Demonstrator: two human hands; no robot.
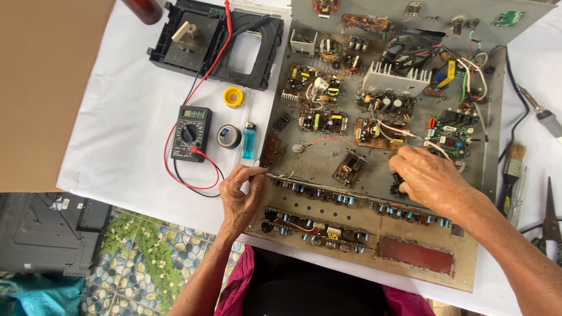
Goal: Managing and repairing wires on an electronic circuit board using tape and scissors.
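A large grey metal chassis (pixel 492 134) with several small circuit boards and wires lies on a white sheet. My left hand (pixel 241 196) grips the chassis's near left corner, thumb and fingers pinched on its edge by a long circuit board (pixel 328 196) with blue capacitors. My right hand (pixel 430 178) rests on the chassis near its right side, fingers curled down on a small dark part (pixel 397 186) beside a red-and-white wire bundle; what the fingertips hold is hidden.
Left of the chassis lie a black multimeter (pixel 190 133) with red and black leads, a blue lighter (pixel 249 140), two tape rolls (pixel 233 96) and a black plastic drive frame (pixel 216 41). A brush (pixel 513 167), pliers (pixel 550 219) and a soldering iron (pixel 544 114) lie at right.
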